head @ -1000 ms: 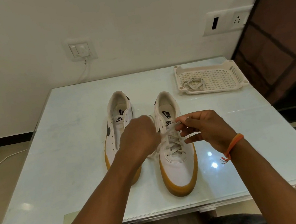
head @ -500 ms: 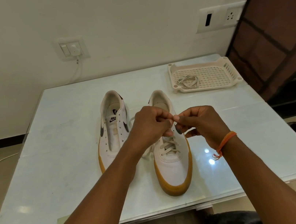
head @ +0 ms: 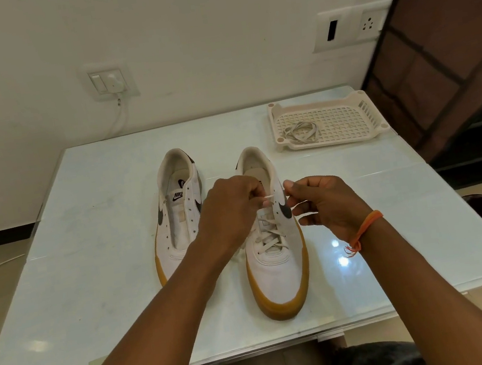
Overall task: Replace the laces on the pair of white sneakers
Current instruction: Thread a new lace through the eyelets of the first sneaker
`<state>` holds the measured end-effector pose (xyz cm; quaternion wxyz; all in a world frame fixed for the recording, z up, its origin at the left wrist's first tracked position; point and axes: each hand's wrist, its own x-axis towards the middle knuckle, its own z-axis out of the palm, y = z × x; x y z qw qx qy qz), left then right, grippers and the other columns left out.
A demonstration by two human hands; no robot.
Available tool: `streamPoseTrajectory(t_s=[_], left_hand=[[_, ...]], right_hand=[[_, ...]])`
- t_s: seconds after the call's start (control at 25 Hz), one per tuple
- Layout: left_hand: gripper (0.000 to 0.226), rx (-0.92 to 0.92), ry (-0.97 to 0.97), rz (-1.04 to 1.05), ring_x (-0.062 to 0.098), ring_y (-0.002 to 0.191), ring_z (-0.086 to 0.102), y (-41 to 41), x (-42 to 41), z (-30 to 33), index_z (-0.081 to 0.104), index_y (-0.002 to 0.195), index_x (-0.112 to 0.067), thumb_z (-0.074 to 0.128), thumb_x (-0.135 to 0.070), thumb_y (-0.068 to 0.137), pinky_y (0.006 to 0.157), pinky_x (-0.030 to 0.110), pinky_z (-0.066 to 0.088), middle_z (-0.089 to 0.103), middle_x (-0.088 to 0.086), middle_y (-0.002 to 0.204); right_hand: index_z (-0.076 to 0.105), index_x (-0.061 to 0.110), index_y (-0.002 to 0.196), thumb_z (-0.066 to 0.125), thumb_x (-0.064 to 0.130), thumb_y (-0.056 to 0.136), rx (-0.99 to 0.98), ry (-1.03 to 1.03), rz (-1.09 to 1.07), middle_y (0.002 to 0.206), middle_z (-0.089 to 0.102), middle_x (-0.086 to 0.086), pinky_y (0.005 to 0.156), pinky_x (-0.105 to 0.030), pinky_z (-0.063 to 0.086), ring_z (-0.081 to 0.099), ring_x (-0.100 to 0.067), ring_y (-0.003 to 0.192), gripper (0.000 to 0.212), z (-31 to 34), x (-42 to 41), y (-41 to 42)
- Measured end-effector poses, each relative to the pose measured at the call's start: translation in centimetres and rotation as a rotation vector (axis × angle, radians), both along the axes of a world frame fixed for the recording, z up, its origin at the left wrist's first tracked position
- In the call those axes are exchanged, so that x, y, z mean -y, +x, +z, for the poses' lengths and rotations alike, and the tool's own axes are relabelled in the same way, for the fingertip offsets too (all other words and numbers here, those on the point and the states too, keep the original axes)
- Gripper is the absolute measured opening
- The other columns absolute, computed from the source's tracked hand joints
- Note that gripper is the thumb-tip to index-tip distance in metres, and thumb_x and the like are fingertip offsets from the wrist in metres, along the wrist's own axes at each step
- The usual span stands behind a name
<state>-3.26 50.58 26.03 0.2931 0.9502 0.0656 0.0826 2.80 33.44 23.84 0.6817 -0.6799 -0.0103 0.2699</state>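
Observation:
Two white sneakers with gum soles stand side by side on the table. The left sneaker [head: 181,222] has no lace in its eyelets. The right sneaker [head: 278,264] carries a white lace [head: 268,236] crossed through its lower eyelets. My left hand [head: 231,212] pinches a lace end over the upper eyelets of the right sneaker. My right hand [head: 325,201], with an orange thread on its wrist, has its fingers curled at the shoe's right side, thumb and forefinger near the top eyelet. A loose coiled lace [head: 299,132] lies in the tray.
A cream perforated plastic tray [head: 346,122] sits at the table's back right. The pale glass-topped table [head: 96,266] stands against a wall with a switch plate and a socket. A dark brown cabinet stands at the right.
My hands have drawn slightly apart over the right sneaker's upper eyelets, with a lace tip now showing between them. The camera has shifted a little.

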Motion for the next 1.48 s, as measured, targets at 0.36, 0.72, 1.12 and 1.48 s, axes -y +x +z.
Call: streamPoseTrajectory(t_s=[0.36, 0.72, 1.12, 1.48], left_hand=[[0.022, 0.053, 0.532, 0.105, 0.01, 0.079, 0.045, 0.3, 2.2, -1.7, 0.065, 0.114, -0.015, 0.057, -0.021, 0.094, 0.067, 0.02, 0.034, 0.053, 0.0, 0.107], [0.022, -0.194, 0.312, 0.26, 0.022, 0.114, 0.03, 1.6, 2.5, -3.5, 0.071, 0.106, -0.03, 0.068, -0.036, 0.085, 0.086, 0.034, 0.024, 0.041, -0.003, 0.12], [0.013, -0.149, 0.143, 0.165, 0.02, 0.115, 0.027, 1.4, 2.1, -3.5, 0.077, 0.085, -0.036, 0.08, -0.028, 0.076, 0.091, 0.034, 0.022, 0.031, -0.008, 0.114], [0.013, -0.209, -0.186, 0.202, 0.018, 0.113, 0.03, 1.5, 1.5, -3.4, 0.079, 0.082, -0.031, 0.084, -0.025, 0.071, 0.083, 0.026, 0.028, 0.046, -0.005, 0.112]], right_hand=[[0.071, 0.007, 0.092, 0.066, 0.03, 0.09, -0.026, -0.142, -0.065, 0.082, 0.072, -0.005, 0.066, -0.032, 0.057, 0.065, -0.018, 0.073, 0.023, -1.0, 0.2, 0.2], [0.071, 0.006, 0.095, 0.068, 0.028, 0.089, 0.006, -0.217, -0.03, 0.092, 0.073, -0.01, 0.074, -0.038, 0.058, 0.066, -0.021, 0.078, 0.023, -1.8, -0.2, 0.2], [0.074, 0.01, 0.087, 0.07, -0.002, 0.083, 0.077, -0.203, 0.01, 0.086, 0.073, -0.011, 0.073, -0.031, 0.06, 0.069, -0.022, 0.08, 0.014, -2.5, -0.1, 0.0], [0.076, 0.007, 0.088, 0.076, 0.001, 0.079, 0.11, -0.228, 0.017, 0.086, 0.074, -0.013, 0.077, -0.034, 0.06, 0.072, -0.027, 0.086, 0.011, -2.5, 0.0, 0.0]])
